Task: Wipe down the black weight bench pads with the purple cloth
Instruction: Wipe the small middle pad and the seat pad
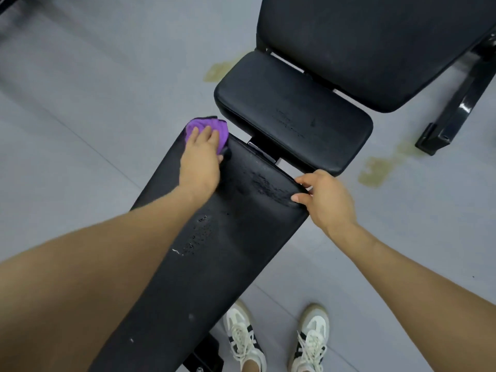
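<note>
A long black back pad (214,251) of a weight bench runs from the bottom of the head view up to the middle. Its surface is cracked and scuffed near the far end. My left hand (200,159) presses the purple cloth (208,130) flat onto the pad's far left corner, fingers spread over it. My right hand (324,197) grips the pad's far right corner, thumb on top. Just beyond lies the smaller black seat pad (292,111).
A second bench's large black pad (375,44) and black steel leg (461,103) stand at the top right. The grey floor (94,103) has yellowish stains near the seat pad. My two white sneakers (276,342) stand right of the bench.
</note>
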Demonstrator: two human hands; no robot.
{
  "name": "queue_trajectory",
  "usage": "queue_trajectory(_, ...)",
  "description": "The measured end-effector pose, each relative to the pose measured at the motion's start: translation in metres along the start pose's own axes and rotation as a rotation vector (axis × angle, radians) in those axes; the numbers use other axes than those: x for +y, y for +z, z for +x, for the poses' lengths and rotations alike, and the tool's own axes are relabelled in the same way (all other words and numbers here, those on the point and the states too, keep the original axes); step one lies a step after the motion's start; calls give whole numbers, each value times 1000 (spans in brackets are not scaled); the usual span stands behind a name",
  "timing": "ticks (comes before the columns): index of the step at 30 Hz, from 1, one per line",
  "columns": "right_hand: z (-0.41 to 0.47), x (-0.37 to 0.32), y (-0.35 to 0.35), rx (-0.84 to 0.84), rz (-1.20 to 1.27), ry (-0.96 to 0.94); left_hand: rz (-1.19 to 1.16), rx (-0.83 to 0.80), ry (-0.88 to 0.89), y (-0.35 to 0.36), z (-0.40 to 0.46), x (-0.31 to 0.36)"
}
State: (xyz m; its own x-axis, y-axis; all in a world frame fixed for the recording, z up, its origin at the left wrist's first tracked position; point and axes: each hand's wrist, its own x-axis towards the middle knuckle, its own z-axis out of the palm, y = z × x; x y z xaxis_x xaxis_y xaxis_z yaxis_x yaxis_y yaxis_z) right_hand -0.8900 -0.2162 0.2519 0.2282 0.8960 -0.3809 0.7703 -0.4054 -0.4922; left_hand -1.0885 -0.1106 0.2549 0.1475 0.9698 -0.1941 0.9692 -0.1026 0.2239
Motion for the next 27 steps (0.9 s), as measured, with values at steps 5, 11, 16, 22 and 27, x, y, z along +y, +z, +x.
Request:
queue_trajectory(5,-26,6,-2,26,-21,-67,65,-107,381,34,-71,46)
queue_trajectory(11,-29,11,1,51,137,-2,-62,-52,155,7,-17,18)
queue_trajectory(16,-30,14,8,88,226,27,-63,27,57,19,-38,49)
queue_trajectory(22,-32,14,7,108,389,207,-81,-183,438,47,-100,79)
queue_trajectory(27,-30,17,7,84,415,238,-11,-103,290,24,-48,53)
